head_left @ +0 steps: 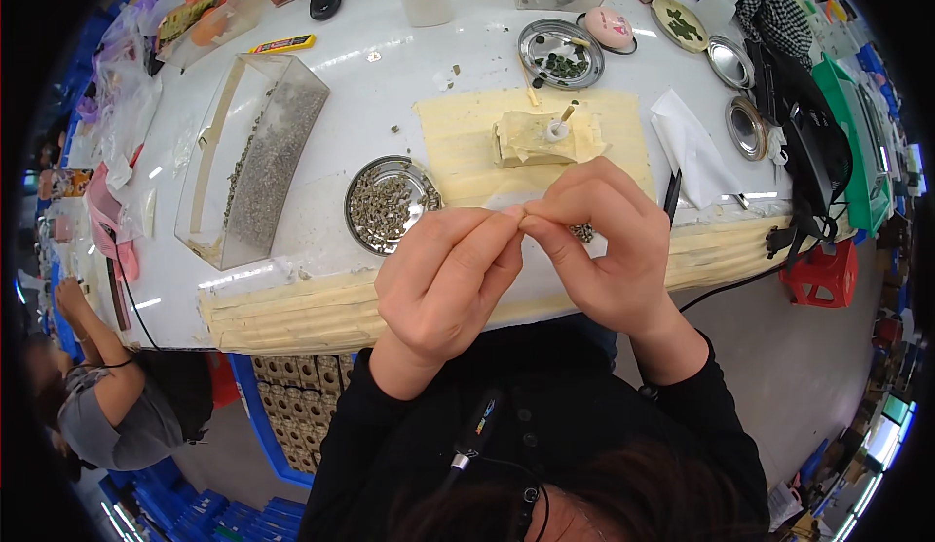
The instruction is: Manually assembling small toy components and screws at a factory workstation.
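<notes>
At frame centre, the left hand (443, 279) and right hand (609, 245) pinch a tiny, barely visible piece together fingertip to fingertip; steadying both wrists should help above the round metal dish of small greenish parts (392, 204).

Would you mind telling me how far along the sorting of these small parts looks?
Done: a few dark pieces lie in the far round tin. In hand: the left hand and right hand pinch something tiny together. Left: the near round tin and the clear box hold many pieces.
</notes>
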### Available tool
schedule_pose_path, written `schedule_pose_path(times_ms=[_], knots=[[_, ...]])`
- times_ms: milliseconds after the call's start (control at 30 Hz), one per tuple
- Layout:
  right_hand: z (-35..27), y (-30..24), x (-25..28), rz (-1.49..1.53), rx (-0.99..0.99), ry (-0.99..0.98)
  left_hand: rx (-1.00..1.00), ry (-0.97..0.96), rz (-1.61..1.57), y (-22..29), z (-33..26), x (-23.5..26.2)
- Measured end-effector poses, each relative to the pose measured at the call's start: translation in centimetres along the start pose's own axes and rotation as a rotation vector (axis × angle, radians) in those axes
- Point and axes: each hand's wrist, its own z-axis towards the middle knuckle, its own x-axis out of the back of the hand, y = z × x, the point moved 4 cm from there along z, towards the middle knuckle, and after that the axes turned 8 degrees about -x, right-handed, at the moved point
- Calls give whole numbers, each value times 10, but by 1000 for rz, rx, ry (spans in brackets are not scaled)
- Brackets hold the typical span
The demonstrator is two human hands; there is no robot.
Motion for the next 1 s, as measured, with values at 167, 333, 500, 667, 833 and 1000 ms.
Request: schedule_pose_path(times_ms=[167, 333, 500, 667, 833, 1000], knots=[[-6, -2, -3, -112, 98, 81, 1, -5, 30, 0, -1, -2], [-13, 18, -7, 585, -541, -164, -3, 14, -82, -1, 1, 0], [-11, 18, -9, 835, -689, -293, 39, 22, -152, -2, 3, 2], [-14, 19, -8, 667, -555, -143, 17, 21, -94, -2, 3, -1], [-6, 1, -1, -77, 25, 18, 72, -24, -13, -2, 1, -2], [-14, 20, -8, 548, -500, -140, 83, 13, -100, -4, 2, -1]])
